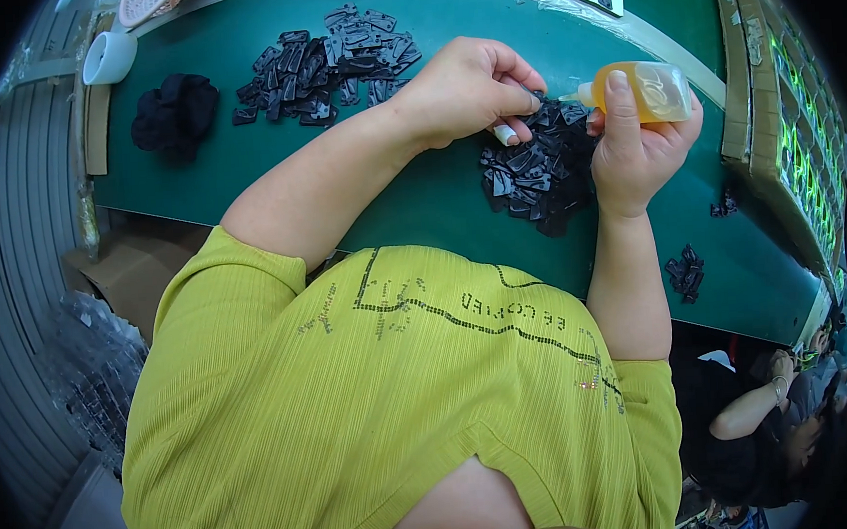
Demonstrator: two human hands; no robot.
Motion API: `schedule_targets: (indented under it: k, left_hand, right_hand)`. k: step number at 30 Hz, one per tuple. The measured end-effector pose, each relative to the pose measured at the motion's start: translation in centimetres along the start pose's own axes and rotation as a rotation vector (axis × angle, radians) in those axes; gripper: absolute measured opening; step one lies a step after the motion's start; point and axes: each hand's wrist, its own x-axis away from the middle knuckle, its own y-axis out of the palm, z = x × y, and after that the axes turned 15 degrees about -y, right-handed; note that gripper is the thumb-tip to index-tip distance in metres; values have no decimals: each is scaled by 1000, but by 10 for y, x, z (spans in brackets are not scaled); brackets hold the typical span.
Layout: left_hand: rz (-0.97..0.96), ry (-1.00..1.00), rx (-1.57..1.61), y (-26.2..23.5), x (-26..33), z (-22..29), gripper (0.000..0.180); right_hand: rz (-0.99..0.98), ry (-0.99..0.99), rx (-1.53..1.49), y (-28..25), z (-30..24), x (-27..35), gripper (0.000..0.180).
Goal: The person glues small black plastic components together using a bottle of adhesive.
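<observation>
At ten o'clock on the green tabletop [410, 202] lies a black cloth [175, 117]; at eleven, a heap of black pieces [300, 68]. At one, my left fingers [518, 65] pinch a small black piece [540, 95] by a second heap [530, 176], facing the amber bottle [657, 92] my right fingers [619, 107] clasp at two.

The left grip [461, 88] mostly hides its small dark piece [540, 96]. The right grip [641, 149] partly covers the bottle [663, 92]. The top edge crops a basket [148, 3].
</observation>
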Motion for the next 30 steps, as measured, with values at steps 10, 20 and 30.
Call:
schedule_targets:
  k: [10, 20, 30]
  left_hand:
    - [21, -6, 25, 0, 1, 2, 20]
    - [19, -11, 36, 0, 0, 2, 21]
    - [27, -22, 48, 1, 0, 3, 19]
  right_hand:
    - [68, 54, -73, -3, -4, -1, 41]
    - [0, 73, -27, 2, -7, 1, 40]
    - [13, 90, -72, 4, -8, 4, 41]
